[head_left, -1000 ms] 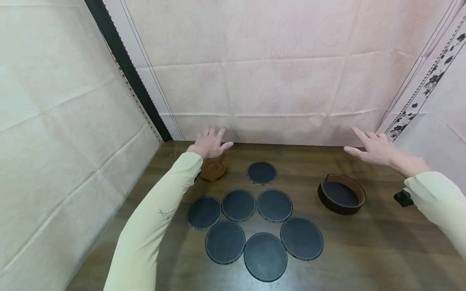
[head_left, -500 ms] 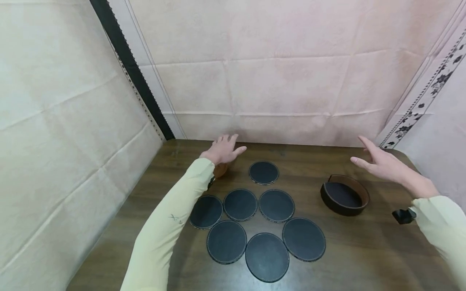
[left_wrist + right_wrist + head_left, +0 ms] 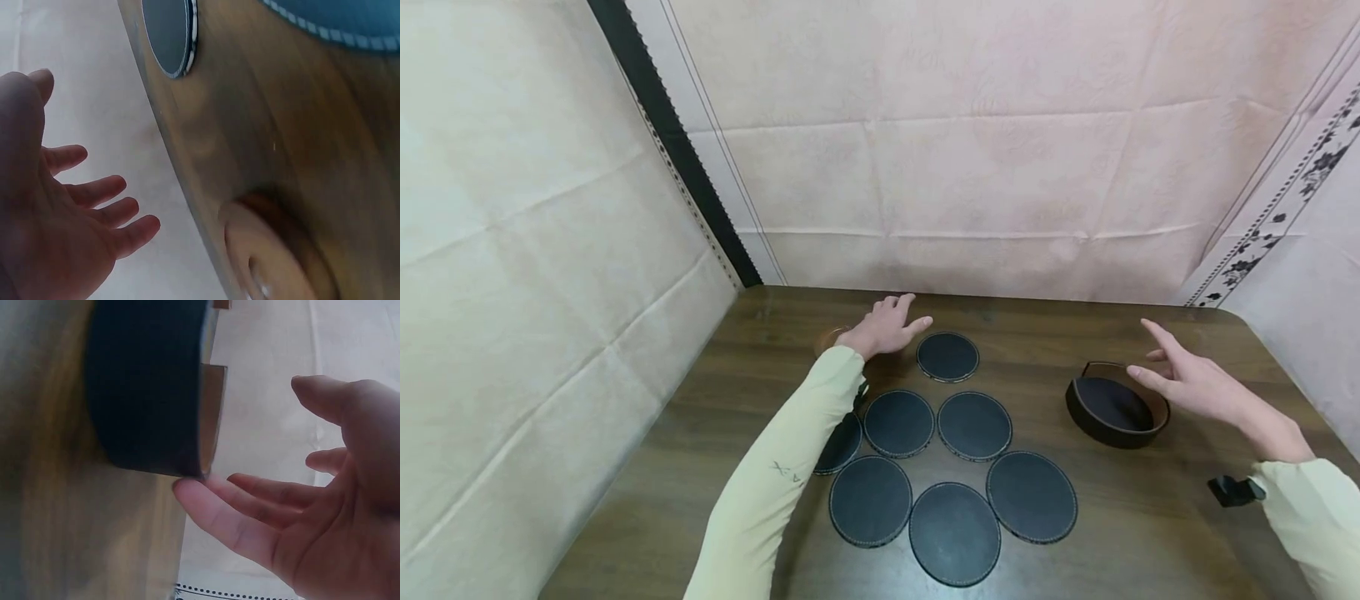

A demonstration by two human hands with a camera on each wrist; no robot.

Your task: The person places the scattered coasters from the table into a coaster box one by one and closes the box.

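Observation:
My left hand (image 3: 887, 327) hovers with fingers spread between a brown round wooden piece (image 3: 830, 339) and a lone dark round coaster (image 3: 947, 357). The wrist hides most of the wooden piece in the head view; the left wrist view shows its raised centre (image 3: 259, 250). My right hand (image 3: 1202, 383) is just right of a round dark coaster holder (image 3: 1101, 427) with a brown lining and a notched wall. Its fingers are loosely extended, holding nothing. In the right wrist view the fingertips are close to the holder's rim (image 3: 200, 425); contact cannot be told. A dark coaster appears inside the holder.
Several more dark stitched coasters lie flat on the wooden table (image 3: 647, 508), including one at the front (image 3: 955, 533); my left sleeve partly covers one (image 3: 841, 446). Pale cloth walls (image 3: 962, 192) stand behind the table and at both sides.
My left hand has moved right and slightly nearer, from over the wooden piece toward the lone coaster. My right hand has come nearer and down beside the holder. The coasters stay in place.

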